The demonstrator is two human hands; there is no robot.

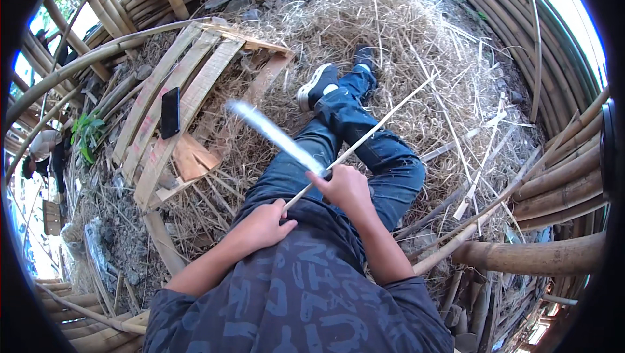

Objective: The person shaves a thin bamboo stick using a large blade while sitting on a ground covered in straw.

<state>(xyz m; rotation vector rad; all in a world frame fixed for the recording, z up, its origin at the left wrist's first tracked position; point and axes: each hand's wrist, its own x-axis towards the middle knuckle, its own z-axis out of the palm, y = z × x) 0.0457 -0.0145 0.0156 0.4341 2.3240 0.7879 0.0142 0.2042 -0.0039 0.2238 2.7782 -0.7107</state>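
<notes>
a slatted wooden frame (202,96) lies tilted on the ground, and a black phone (170,113) rests on its slats. to the right of the frame, the person sits with legs in blue jeans (394,161) crossed. the pale strip (368,135) is also right of the frame, running slantwise over the lap from the body up and away. the left hand (263,226), below and right of the frame, is narrow, holding the near end of the strip between thumb and fingers. the right hand (348,189), farther right of the frame, is closed around the handle of a knife (277,135); the blade is blurred, crosses the strip and points back toward the frame. whether its edge touches the strip i cannot tell. dry straw (338,21) spreads beyond and right of the frame. a leafy green plant (86,133) grows just left of it, and another person (45,144) is well apart on that same side. far right of the frame, stacked bamboo poles (521,47) form a curving wall.
</notes>
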